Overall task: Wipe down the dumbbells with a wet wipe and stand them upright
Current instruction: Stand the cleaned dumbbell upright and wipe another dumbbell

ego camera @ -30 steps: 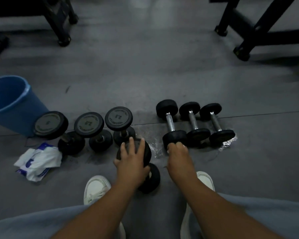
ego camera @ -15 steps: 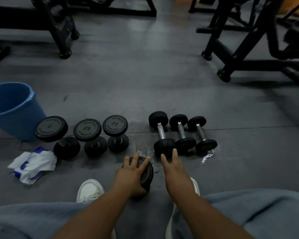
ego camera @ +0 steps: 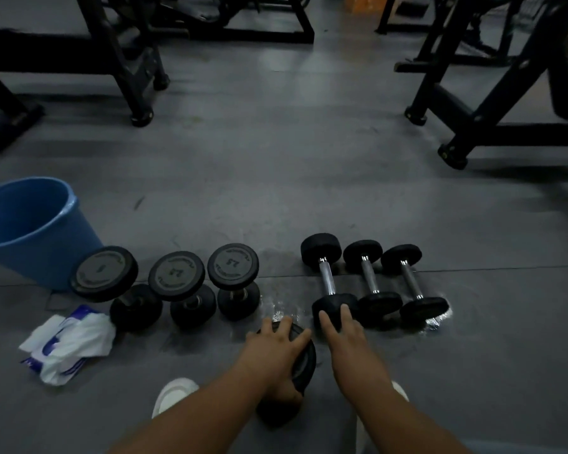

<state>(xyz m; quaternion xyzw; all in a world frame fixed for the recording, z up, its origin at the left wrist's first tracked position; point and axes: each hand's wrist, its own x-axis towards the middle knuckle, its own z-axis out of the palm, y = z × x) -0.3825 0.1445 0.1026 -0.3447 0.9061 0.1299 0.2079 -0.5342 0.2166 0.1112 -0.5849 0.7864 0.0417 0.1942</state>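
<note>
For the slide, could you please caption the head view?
Left hand on an upright dumbbell; right hand touching a lying dumbbell.

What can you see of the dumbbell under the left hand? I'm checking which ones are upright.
The dumbbell is black with round, rubbery-looking heads, standing roughly on end, slightly tilted, on the grey floor. The left hand covers its top head; the handle is hidden. It sits nearer the person than both rows.

Seven dumbbells (ego camera: pixel 328 283), one bucket (ego camera: pixel 30 231)
</note>
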